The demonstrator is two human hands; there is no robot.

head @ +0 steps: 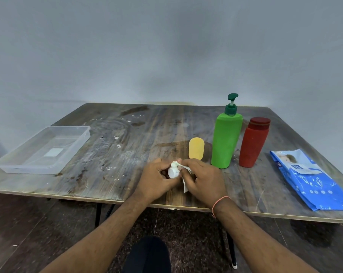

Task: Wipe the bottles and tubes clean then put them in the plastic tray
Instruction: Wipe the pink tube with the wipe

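So the table (pixel 127 146) is a scuffed wooden top, and the clear plastic tray (pixel 13 163) sits way over on the far left side with nothing in it that I can see. That's the bit that matters imo: everything cleaned has to travel left across the table, and the left hand (pixel 156 179) is the nearer one to the tray, though still well apart from it.

Over on the right there's a blue wipes pack (pixel 312 180) lying flat, then a green pump bottle (pixel 226 138) and a red bottle (pixel 253 143), both upright, side by side. A yellow tube (pixel 196 148) stands just behind the hands.

Left hand is curled around a small white bottle (pixel 173 173), cap end pointing back toward the camera, so its long axis runs roughly away from the person. Right hand (pixel 204 179) pinches a white wipe (pixel 184 185) against it.

Most of that little bottle's body is buried in the fingers, can't really make out its shape or label
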